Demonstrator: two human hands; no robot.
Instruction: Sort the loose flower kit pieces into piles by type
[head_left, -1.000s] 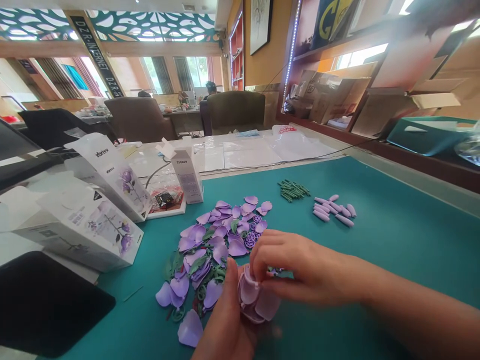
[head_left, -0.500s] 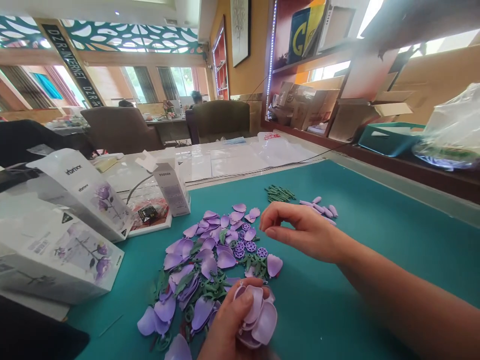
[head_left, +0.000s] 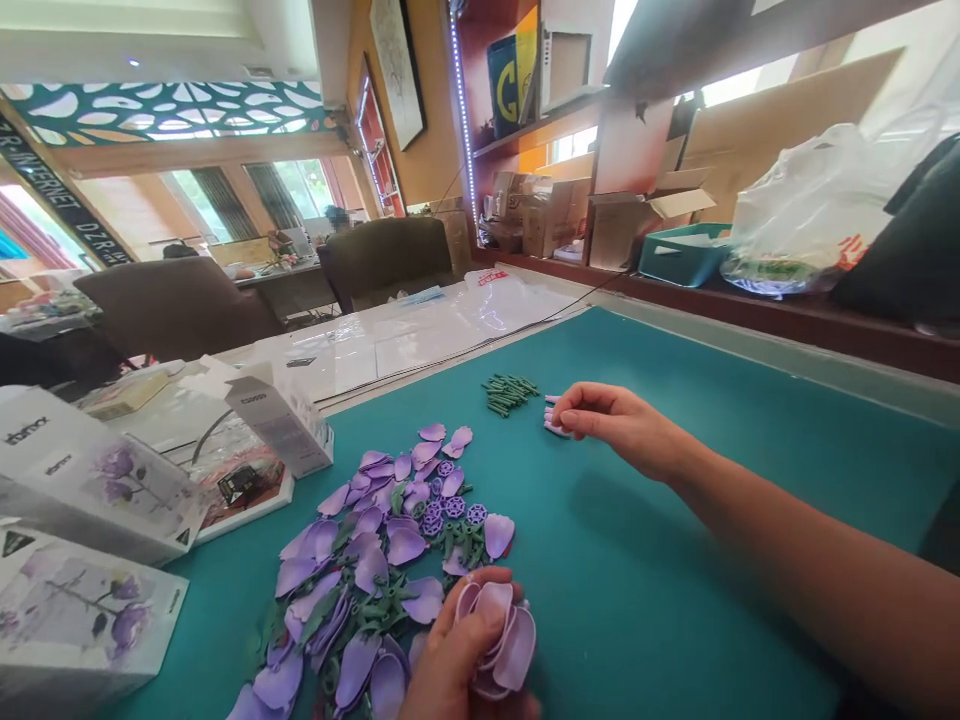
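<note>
My left hand (head_left: 457, 660), at the bottom centre, is closed around a cupped purple flower (head_left: 510, 645) of overlapping petals. My right hand (head_left: 619, 425) is over a small group of pale purple rods (head_left: 553, 428), its fingers curved and loosely parted from the thumb. Most of the rods are hidden behind its fingertips. Left of my hands spreads a heap of purple petals (head_left: 405, 545), mixed with green leaves and connector pieces. Small purple wheel-shaped pieces (head_left: 454, 506) lie along the heap's right side. Beyond the right hand's fingertips is a pile of short green stems (head_left: 510, 393).
A green mat (head_left: 675, 600) covers the work surface. White printed boxes (head_left: 82, 610) and an upright carton (head_left: 281, 415) stand at left, beside a tray with a small black part (head_left: 240, 484). Behind are chairs (head_left: 386, 260) and a shelf with cartons, a teal bin (head_left: 684, 257) and a plastic bag (head_left: 795, 220).
My right hand has moved from beside the petal heap to the pale purple rods. The view has turned right. My left hand still holds the flower.
</note>
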